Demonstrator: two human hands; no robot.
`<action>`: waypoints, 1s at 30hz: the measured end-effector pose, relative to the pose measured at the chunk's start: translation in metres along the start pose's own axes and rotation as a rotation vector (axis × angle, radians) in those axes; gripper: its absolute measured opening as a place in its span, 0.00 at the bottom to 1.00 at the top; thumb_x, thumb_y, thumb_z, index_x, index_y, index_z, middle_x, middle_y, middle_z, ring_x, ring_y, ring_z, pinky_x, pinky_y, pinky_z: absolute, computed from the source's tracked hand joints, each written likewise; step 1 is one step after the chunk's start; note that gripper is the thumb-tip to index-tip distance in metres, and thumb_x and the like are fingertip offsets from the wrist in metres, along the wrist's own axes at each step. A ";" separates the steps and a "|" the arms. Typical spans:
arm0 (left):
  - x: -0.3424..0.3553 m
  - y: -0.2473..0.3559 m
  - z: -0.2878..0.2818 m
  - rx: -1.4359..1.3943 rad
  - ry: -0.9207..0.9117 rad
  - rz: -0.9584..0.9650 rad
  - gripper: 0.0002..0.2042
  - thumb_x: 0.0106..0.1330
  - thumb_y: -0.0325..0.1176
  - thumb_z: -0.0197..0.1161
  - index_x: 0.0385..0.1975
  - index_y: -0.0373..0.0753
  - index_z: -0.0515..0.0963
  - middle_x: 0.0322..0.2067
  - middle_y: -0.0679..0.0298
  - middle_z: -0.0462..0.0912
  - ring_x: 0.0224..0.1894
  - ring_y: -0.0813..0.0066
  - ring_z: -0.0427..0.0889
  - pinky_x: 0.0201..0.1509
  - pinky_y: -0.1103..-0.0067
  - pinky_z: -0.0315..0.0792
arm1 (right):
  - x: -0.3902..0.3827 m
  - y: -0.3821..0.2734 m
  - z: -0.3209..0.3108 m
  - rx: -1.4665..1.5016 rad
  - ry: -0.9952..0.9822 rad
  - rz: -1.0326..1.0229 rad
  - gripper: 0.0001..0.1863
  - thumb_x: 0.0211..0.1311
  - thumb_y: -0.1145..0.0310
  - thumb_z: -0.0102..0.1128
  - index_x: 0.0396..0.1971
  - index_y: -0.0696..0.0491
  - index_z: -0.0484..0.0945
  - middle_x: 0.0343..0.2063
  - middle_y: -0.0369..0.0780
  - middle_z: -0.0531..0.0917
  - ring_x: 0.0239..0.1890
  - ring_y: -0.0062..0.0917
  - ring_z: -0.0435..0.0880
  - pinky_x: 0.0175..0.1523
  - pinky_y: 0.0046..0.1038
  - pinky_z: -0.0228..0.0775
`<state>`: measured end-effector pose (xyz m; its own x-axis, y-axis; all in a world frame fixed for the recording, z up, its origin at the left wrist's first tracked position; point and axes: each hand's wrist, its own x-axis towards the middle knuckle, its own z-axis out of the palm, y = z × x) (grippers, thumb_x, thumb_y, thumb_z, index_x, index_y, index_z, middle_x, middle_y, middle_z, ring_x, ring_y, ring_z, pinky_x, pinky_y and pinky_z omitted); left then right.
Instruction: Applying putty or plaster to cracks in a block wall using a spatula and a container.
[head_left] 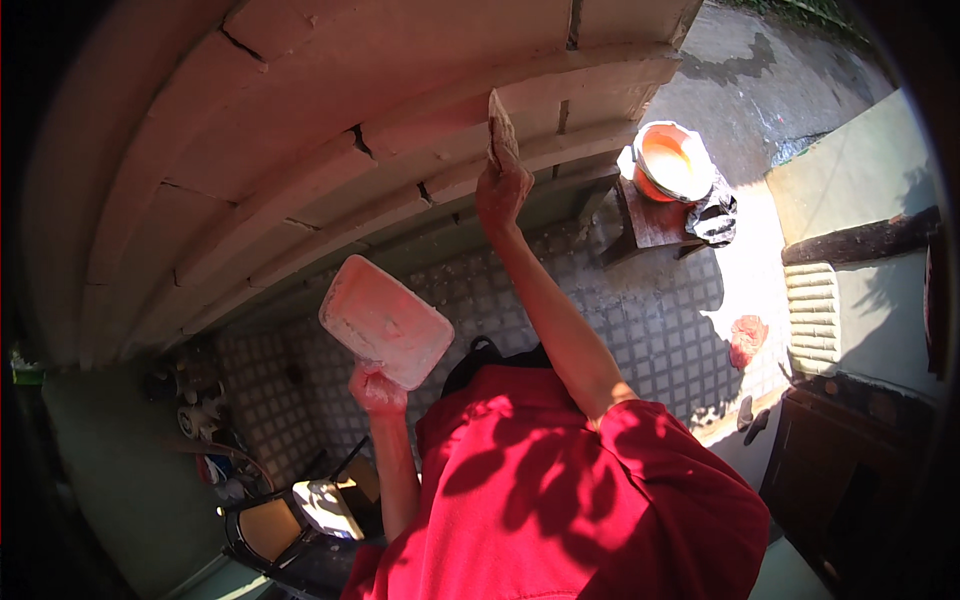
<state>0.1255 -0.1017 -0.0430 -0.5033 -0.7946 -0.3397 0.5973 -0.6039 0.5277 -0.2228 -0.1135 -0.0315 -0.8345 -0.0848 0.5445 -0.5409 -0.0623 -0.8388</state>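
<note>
My left hand (378, 390) is closed on a pale, rounded rectangular tray (388, 320) coated with smeared whitish paste. My right hand (502, 195) is raised and closed on a putty knife (500, 130), its blade smeared with pale paste, at the panelled wall (300, 120). The wall has horizontal ridges and several dark cracks. I cannot tell whether the blade touches it.
A white-and-orange bucket (660, 150) and black-and-white bag (712, 218) rest on a wooden stool (640, 215) at right. A red plastic bundle (747, 340) lies on the tiled floor (670, 320). Chairs (265, 530) and assorted containers (205, 410) stand lower left.
</note>
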 end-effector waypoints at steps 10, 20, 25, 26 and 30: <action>-0.005 0.000 0.000 0.046 0.005 0.022 0.32 0.51 0.25 0.53 0.63 0.36 0.66 0.60 0.57 0.72 0.64 0.54 0.68 0.70 0.57 0.61 | 0.049 0.019 0.009 -0.117 0.225 0.079 0.24 0.58 0.85 0.45 0.56 0.64 0.74 0.57 0.56 0.75 0.62 0.45 0.73 0.64 0.34 0.65; -0.015 0.010 0.018 0.054 0.019 0.049 0.33 0.51 0.26 0.53 0.64 0.36 0.65 0.61 0.56 0.70 0.65 0.52 0.67 0.71 0.56 0.60 | 0.009 0.003 -0.027 0.001 0.026 -0.004 0.29 0.56 0.88 0.44 0.59 0.59 0.73 0.59 0.49 0.75 0.68 0.45 0.64 0.71 0.41 0.53; -0.018 0.009 0.000 0.009 0.036 0.050 0.34 0.51 0.25 0.53 0.65 0.37 0.63 0.61 0.56 0.70 0.66 0.52 0.66 0.71 0.56 0.60 | 0.069 0.062 -0.062 -0.464 -0.190 -0.494 0.34 0.49 0.86 0.52 0.60 0.50 0.75 0.62 0.42 0.74 0.69 0.42 0.64 0.71 0.55 0.47; -0.020 0.007 -0.002 0.010 0.039 0.054 0.34 0.51 0.25 0.53 0.65 0.37 0.63 0.61 0.56 0.70 0.66 0.52 0.66 0.71 0.56 0.60 | 0.071 0.075 -0.061 -0.460 -0.192 -0.492 0.34 0.49 0.86 0.52 0.60 0.50 0.75 0.62 0.42 0.74 0.69 0.42 0.64 0.71 0.55 0.47; -0.026 0.011 0.013 0.073 0.047 0.086 0.35 0.50 0.25 0.53 0.65 0.37 0.63 0.62 0.56 0.70 0.65 0.52 0.67 0.71 0.56 0.60 | 0.059 0.128 -0.064 -0.505 -0.247 -0.573 0.32 0.50 0.84 0.55 0.59 0.47 0.77 0.63 0.38 0.74 0.69 0.40 0.64 0.71 0.57 0.48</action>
<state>0.1374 -0.0867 -0.0186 -0.4212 -0.8464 -0.3258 0.5892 -0.5284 0.6112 -0.3478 -0.0628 -0.1074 -0.3968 -0.3975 0.8274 -0.9098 0.2895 -0.2973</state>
